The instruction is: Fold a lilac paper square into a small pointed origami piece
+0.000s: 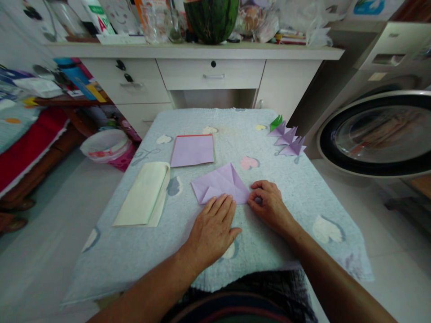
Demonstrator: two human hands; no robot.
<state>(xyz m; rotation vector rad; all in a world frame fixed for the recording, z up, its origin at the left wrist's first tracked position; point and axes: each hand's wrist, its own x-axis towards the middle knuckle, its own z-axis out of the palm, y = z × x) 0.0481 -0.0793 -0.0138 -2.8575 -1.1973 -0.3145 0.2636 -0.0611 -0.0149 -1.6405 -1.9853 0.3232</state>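
A partly folded lilac paper (220,183) lies in the middle of a small table covered with a pale blue towel (289,197). My left hand (213,229) rests flat on the paper's near edge, fingers stretched out together. My right hand (269,204) sits at the paper's right corner, its fingers curled and thumb and forefinger pinching that corner against the cloth. A flat stack of lilac paper sheets (192,150) lies behind the folded piece. Three finished lilac folded shapes (288,137) and a green one (276,121) sit at the far right edge.
A cream folded sheet (144,194) lies on the table's left. Behind stands a white desk with drawers (212,74), a watermelon (211,19) on top. A washing machine door (377,134) is at right, a white and pink basin (107,146) on the floor at left.
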